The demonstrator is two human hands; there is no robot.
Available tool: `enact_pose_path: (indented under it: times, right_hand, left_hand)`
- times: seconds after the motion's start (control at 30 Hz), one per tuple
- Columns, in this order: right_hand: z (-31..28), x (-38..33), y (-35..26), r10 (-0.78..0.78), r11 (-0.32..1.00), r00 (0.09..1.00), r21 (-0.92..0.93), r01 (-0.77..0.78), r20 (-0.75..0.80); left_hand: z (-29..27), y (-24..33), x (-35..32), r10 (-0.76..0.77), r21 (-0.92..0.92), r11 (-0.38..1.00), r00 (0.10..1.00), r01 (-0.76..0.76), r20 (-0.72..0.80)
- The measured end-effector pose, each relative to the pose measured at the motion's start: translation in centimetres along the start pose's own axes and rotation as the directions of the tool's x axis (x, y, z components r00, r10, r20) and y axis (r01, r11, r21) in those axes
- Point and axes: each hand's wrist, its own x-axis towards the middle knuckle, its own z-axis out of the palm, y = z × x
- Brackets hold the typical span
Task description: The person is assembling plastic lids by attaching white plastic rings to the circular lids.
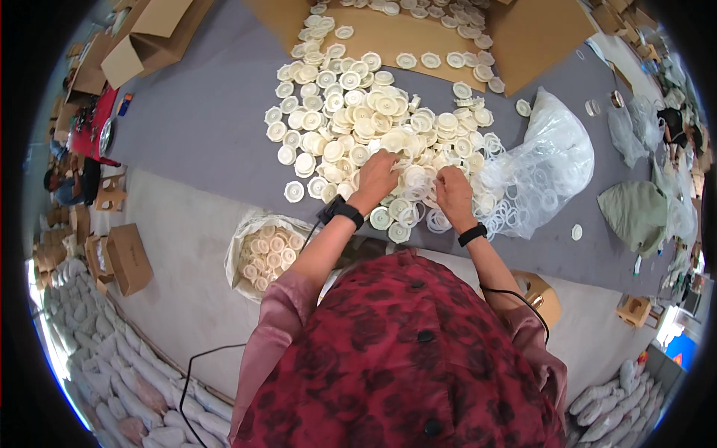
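Note:
A wide heap of cream-white round plastic caps [386,101] with scalloped rims covers the middle of the grey table. My left hand [377,178] is closed at the heap's near side, fingertips down among the caps. Whitish rings lie right beside those fingertips, but what they pinch is hidden. Close by, my right hand [454,196] has its fingers curled together, and I cannot make out what is in them. Thin translucent rings [510,219] spill to the right of it from a clear plastic bag [556,153].
An open cardboard box [530,41] with more caps lies at the table's far side. Below the table's front edge, left of me, stands a white sack [237,250] of caps. A grey-green cloth [635,216] lies at the right. A black cable hangs by my left arm.

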Motion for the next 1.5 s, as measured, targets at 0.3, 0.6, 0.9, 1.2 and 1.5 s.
enact_pose_path:
  times: [0.3, 0.6, 0.9, 1.2, 1.5]
  right_hand:
    - [-2.9, -2.7, 2.9, 0.563, 0.491, 0.805, 0.708, -0.507, 0.187]
    - [-2.4, -5.2, 2.4, 0.649, 0.411, 0.733, 0.717, -0.562, 0.203]
    - [-4.0, -4.3, 1.3, 0.641, 0.395, 0.743, 0.748, -0.534, 0.193]
    - [-5.8, -1.2, -1.2, 0.514, 0.031, 0.789, 0.912, -0.410, 0.337]
    - [-7.0, 0.6, -5.4, 0.315, 0.024, 0.871, 0.914, -0.405, 0.377]
  left_hand:
    - [0.8, 0.6, 1.9, 0.042, 0.068, 0.997, 0.998, -0.045, 0.049]
    - [-1.3, -1.2, 5.7, 0.051, 0.284, 0.958, 0.998, -0.038, -0.037]
    - [-1.1, -1.5, 6.1, -0.049, 0.264, 0.962, 0.997, 0.064, -0.063]
    - [-6.3, 1.2, 4.1, -0.314, -0.698, 0.637, 0.937, 0.328, 0.154]
    - [-5.7, 6.7, -4.0, -0.297, -0.912, 0.221, 0.914, 0.346, 0.275]
